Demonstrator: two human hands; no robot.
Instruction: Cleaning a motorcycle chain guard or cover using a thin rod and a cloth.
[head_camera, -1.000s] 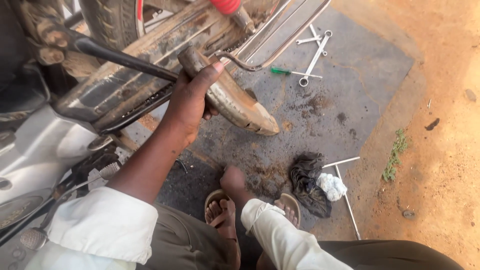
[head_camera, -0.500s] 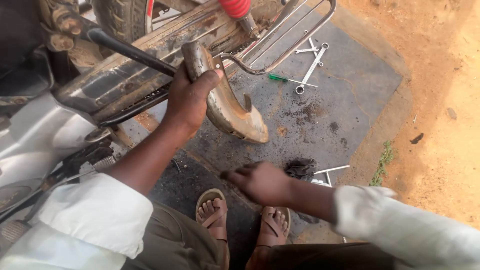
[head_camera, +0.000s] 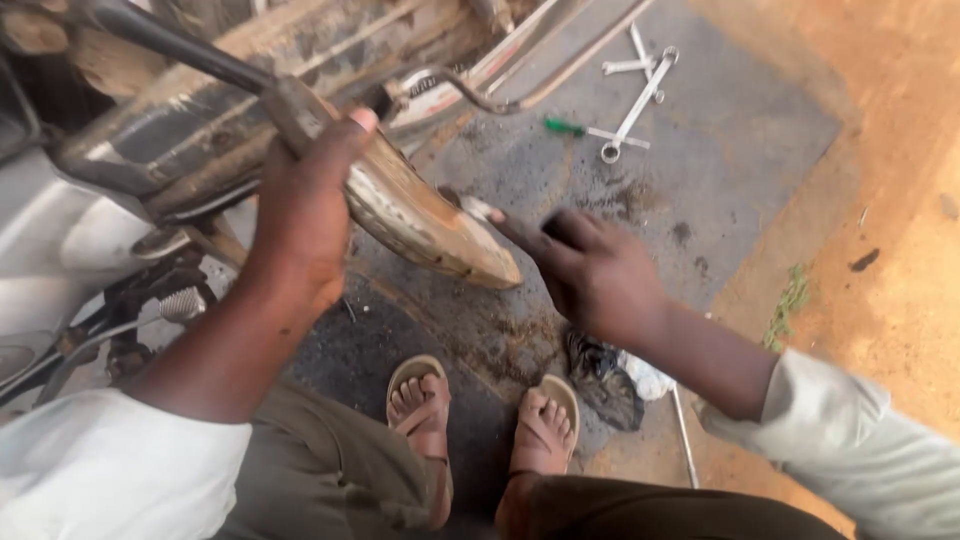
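Note:
My left hand (head_camera: 305, 215) is shut on the upper part of a rusty, curved metal mudguard (head_camera: 430, 235) that hangs off the motorcycle frame (head_camera: 200, 130). My right hand (head_camera: 590, 270) reaches in from the right, its forefinger stretched out to the mudguard's lower end and the other fingers loosely curled. I see nothing held in it. Both my feet, in sandals (head_camera: 420, 400), rest on the grey mat (head_camera: 740, 150) below the mudguard.
Several wrenches (head_camera: 635, 90) and a green-handled screwdriver (head_camera: 565, 127) lie at the mat's far side. A dark rag (head_camera: 605, 380), a white cloth (head_camera: 645, 382) and a thin metal rod (head_camera: 685, 440) lie by my right foot. Orange soil (head_camera: 900, 250) borders the mat on the right.
My right hand has come up from near my feet to the mudguard's lower end. My left hand keeps its grip, and the view has moved closer.

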